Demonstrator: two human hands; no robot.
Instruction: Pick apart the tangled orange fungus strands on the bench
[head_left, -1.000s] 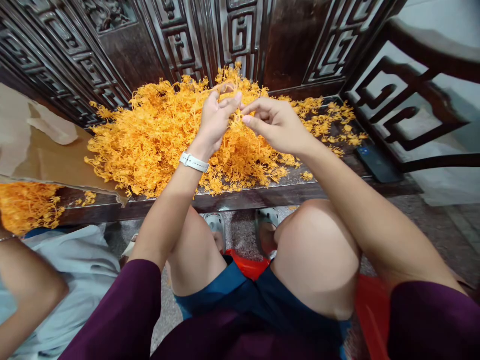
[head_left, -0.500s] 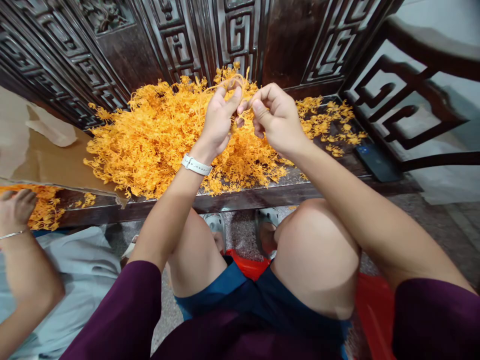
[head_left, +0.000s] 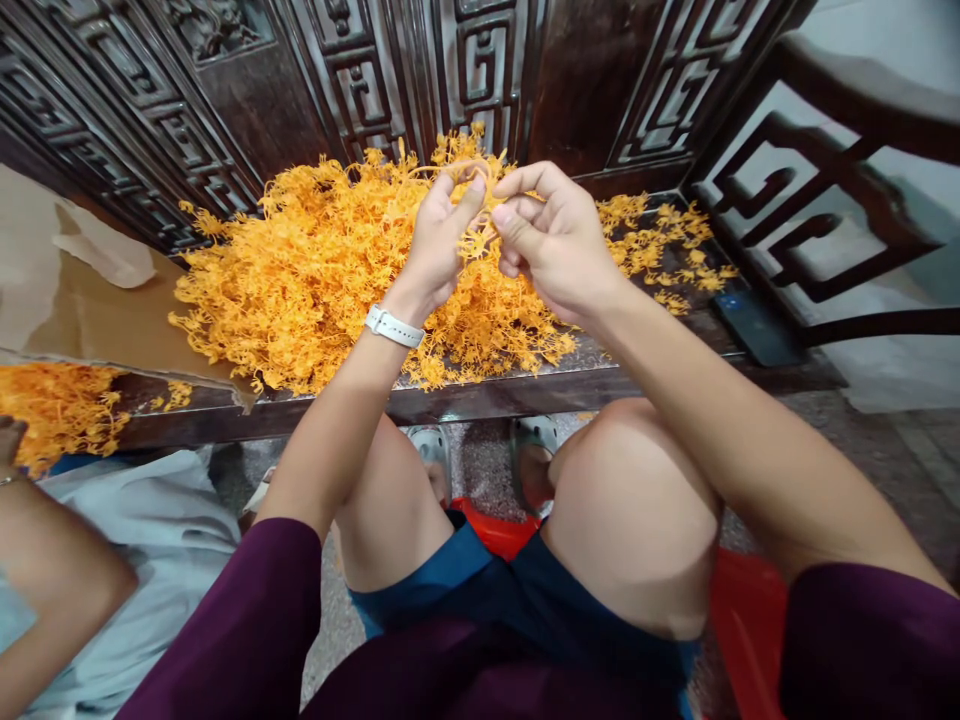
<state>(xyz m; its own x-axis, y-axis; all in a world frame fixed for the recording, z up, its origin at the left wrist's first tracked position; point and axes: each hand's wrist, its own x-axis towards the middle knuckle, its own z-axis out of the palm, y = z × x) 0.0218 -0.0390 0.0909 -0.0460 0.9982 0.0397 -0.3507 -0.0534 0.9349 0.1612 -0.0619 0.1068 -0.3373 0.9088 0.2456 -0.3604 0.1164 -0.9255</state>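
Note:
A large heap of orange plastic flower-like pieces with thin stems lies on a dark wooden bench. Over the heap, my left hand is closed, thumb against forefinger, on a thin orange plastic strand that loops above its fingertips. Close to its right, my right hand has its thumb and fingertips drawn together at the strand, the forefinger reaching toward the loop. What exactly lies between the right fingertips is too small to make out.
A cardboard sheet stands at the left of the heap. Beyond it a co-worker's arm is beside more orange pieces. A dark phone lies on the bench at right, near the carved armrest. A carved backrest rises behind.
My right hand's forefinger has straightened toward the loop, and the strand's upright tip between my hands no longer shows. My left hand stays nearly in place. The co-worker's hand has moved left and down.

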